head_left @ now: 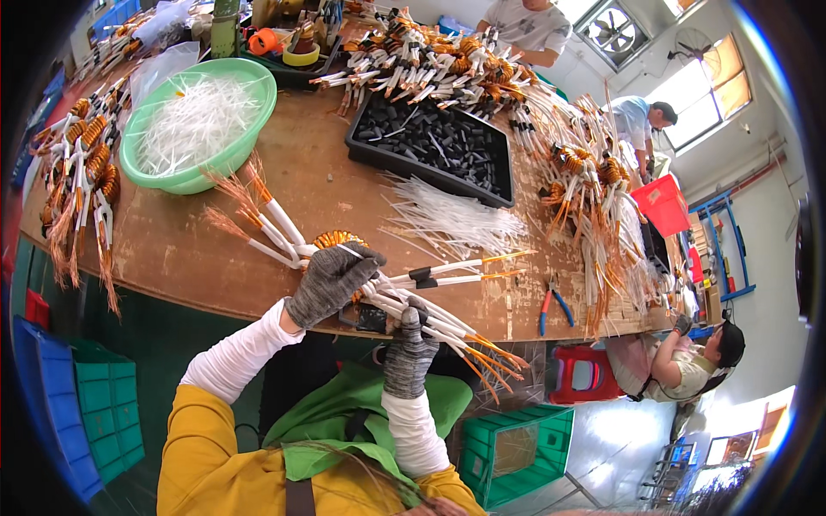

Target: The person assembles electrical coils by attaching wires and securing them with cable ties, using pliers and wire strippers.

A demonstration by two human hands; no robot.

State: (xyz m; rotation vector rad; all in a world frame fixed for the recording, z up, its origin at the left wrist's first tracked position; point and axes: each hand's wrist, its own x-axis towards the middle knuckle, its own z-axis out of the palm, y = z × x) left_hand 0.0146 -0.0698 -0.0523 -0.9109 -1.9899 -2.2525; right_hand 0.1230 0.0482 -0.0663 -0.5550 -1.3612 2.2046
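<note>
Counter: basin of strips is sitting left of tray of short pieces. Loose strips are lying before tray; pliers are resting nearer front edge. Coil heaps are bordering left, rear and right. Wired coil is occupying front edge between basin and pliers.
</note>
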